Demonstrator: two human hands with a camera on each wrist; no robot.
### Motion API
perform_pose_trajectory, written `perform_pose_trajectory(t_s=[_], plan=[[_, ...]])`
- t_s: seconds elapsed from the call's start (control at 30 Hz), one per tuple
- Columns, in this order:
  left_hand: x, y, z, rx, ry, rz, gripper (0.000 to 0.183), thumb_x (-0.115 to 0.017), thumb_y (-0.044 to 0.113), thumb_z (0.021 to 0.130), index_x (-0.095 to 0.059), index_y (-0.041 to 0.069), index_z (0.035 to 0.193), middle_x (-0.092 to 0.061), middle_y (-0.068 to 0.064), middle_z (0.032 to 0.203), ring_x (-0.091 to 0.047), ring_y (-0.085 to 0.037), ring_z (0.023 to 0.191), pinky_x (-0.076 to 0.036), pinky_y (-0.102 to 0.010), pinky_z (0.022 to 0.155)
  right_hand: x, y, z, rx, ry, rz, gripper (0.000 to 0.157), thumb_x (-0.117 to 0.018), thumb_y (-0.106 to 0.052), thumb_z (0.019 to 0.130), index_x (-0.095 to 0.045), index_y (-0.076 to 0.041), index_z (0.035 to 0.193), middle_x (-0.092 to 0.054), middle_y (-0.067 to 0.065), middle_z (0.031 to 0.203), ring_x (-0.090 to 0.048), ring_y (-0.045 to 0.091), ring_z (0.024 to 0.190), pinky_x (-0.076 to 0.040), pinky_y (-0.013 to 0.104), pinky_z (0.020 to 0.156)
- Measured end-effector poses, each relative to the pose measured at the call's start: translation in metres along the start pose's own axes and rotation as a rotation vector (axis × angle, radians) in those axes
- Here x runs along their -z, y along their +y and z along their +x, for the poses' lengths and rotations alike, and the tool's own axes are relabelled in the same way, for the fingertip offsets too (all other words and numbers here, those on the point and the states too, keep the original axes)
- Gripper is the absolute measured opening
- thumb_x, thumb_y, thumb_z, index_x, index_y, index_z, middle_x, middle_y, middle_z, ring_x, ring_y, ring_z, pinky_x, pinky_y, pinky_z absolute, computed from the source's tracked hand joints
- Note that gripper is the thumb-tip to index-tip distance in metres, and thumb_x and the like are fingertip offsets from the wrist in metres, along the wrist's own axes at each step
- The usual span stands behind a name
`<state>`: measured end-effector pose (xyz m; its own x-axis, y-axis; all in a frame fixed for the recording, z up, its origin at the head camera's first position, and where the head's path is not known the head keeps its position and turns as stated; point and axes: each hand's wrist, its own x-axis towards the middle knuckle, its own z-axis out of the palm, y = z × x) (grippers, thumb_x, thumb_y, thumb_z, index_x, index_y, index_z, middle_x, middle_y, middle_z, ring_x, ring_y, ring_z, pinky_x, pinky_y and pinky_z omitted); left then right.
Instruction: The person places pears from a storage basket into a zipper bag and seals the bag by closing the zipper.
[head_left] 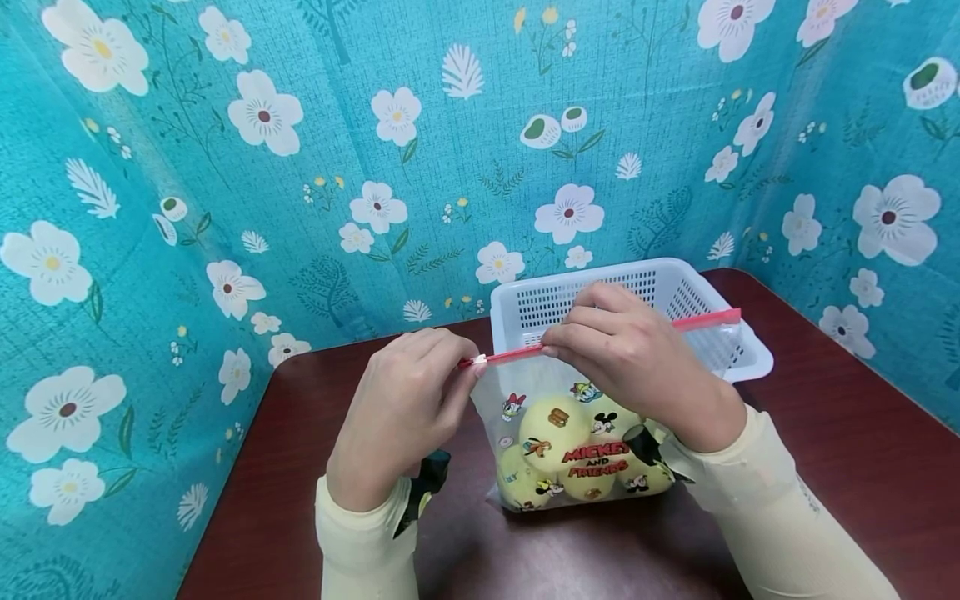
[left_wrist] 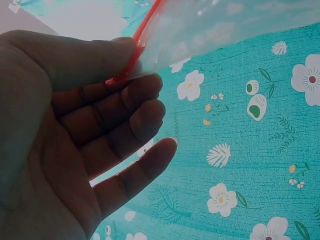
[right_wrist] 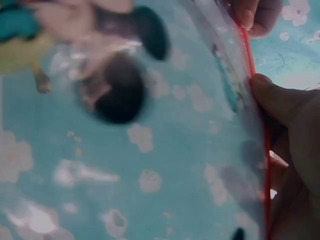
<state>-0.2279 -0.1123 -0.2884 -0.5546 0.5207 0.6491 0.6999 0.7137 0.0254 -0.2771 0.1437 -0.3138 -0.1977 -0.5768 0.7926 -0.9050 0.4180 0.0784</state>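
A clear zip bag (head_left: 489, 400) with cartoon prints and red lettering hangs upright over the table. Several pale yellow balls (head_left: 551, 417) fill its lower half. Along its top runs a red zip strip (head_left: 708, 319), with a small white slider (head_left: 480, 360) near the left end. My left hand (head_left: 405, 408) pinches that left end between thumb and forefinger; in the left wrist view its other fingers (left_wrist: 150, 120) are loosely bent. Farther right, my right hand (head_left: 637, 354) pinches the strip, its thumb (right_wrist: 275, 100) against the red edge in the right wrist view.
Behind the bag, a white slotted plastic basket (head_left: 753, 358) stands on the dark red-brown table (head_left: 300, 467). Blue-green flowered cloth (head_left: 450, 167) hangs around the back and both sides. A black wrist strap (head_left: 431, 475) shows at the left sleeve.
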Motion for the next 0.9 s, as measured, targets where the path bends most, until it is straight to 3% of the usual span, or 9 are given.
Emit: perform_pose_trajectory(t_s=[0.13, 0.27, 0.4, 0.53, 0.73, 0.9], plan=[[-0.001, 0.001, 0.000, 0.003, -0.003, 0.005, 0.012, -0.075, 0.019, 0.086, -0.069, 0.009, 0.089, -0.067, 0.001, 0.084, -0.057, -0.012, 0.071, -0.050, -0.028, 0.067, 0.004, 0.000, -0.003, -0.069, -0.090, 0.024, 0.023, -0.072, -0.030, 0.089, -0.074, -0.010, 0.100, -0.069, 0.001, 0.087, -0.055, 0.015, 0.080, -0.048, 0.030, 0.068], [-0.001, -0.001, 0.000, 0.002, -0.009, 0.008, 0.012, -0.075, 0.018, 0.086, -0.068, 0.009, 0.089, -0.066, 0.001, 0.084, -0.057, -0.012, 0.071, -0.051, -0.028, 0.067, 0.014, 0.004, -0.008, -0.185, -0.206, 0.010, 0.018, -0.075, -0.030, 0.087, -0.073, -0.013, 0.093, -0.067, -0.005, 0.082, -0.057, 0.010, 0.073, -0.050, 0.029, 0.065], [-0.001, -0.004, -0.002, 0.012, -0.012, 0.015, 0.010, -0.074, 0.017, 0.087, -0.068, 0.009, 0.089, -0.065, 0.002, 0.083, -0.055, -0.012, 0.070, -0.050, -0.029, 0.067, 0.037, 0.012, -0.014, -0.353, -0.315, -0.038, 0.009, -0.076, -0.027, 0.086, -0.072, -0.018, 0.089, -0.064, -0.010, 0.079, -0.054, 0.006, 0.068, -0.048, 0.029, 0.062], [-0.001, -0.005, -0.003, 0.030, -0.014, 0.027, 0.010, -0.075, 0.016, 0.086, -0.068, 0.009, 0.090, -0.065, 0.002, 0.081, -0.054, -0.012, 0.068, -0.050, -0.030, 0.067, 0.064, 0.024, -0.024, -0.534, -0.358, -0.096, 0.008, -0.074, -0.028, 0.088, -0.070, -0.021, 0.088, -0.064, -0.009, 0.080, -0.053, 0.008, 0.067, -0.045, 0.031, 0.058], [0.000, -0.008, -0.003, 0.061, -0.023, 0.050, 0.016, -0.079, 0.019, 0.083, -0.070, 0.009, 0.092, -0.066, 0.000, 0.082, -0.056, -0.013, 0.069, -0.052, -0.030, 0.068, 0.092, 0.037, -0.039, -0.794, -0.469, -0.078, 0.033, -0.071, -0.041, 0.089, -0.073, -0.014, 0.107, -0.069, 0.005, 0.098, -0.059, 0.021, 0.079, -0.051, 0.037, 0.060], [-0.003, -0.010, -0.002, 0.078, -0.029, 0.057, 0.018, -0.080, 0.020, 0.082, -0.070, 0.009, 0.093, -0.066, 0.000, 0.081, -0.055, -0.013, 0.068, -0.051, -0.028, 0.065, 0.103, 0.041, -0.051, -0.845, -0.513, -0.095, 0.039, -0.070, -0.042, 0.089, -0.073, -0.010, 0.109, -0.068, 0.004, 0.094, -0.057, 0.021, 0.076, -0.047, 0.033, 0.057]])
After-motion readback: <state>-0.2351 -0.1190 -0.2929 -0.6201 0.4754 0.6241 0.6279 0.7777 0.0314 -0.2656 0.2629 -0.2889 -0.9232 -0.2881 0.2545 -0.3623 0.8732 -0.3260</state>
